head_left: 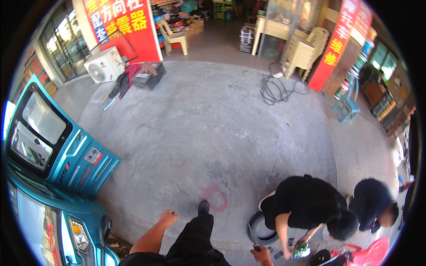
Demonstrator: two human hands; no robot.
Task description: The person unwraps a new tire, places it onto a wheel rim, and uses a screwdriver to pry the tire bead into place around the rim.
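Observation:
My left hand [168,218] is held out over the concrete, left of my forward leg, with its fingers curled closed. Whether anything small sits inside it is hidden. At the lower edge, my right hand [262,256] is closed around a dark object [256,248]; only its black end shows, so its kind is unclear. Just beyond that hand a black tyre [258,236] lies on the ground. Beside it a crouching person in black [306,199] reaches down to a green and silvery item [301,250].
A teal three-wheeled vehicle [84,230] stands at left, its door [66,142] swung wide. Further off are an air-conditioner unit [104,65], a dark box [148,75], a black cable [279,91] and stacked chairs [306,51]. Another person [372,201] bends at right near a red plastic seat [375,252].

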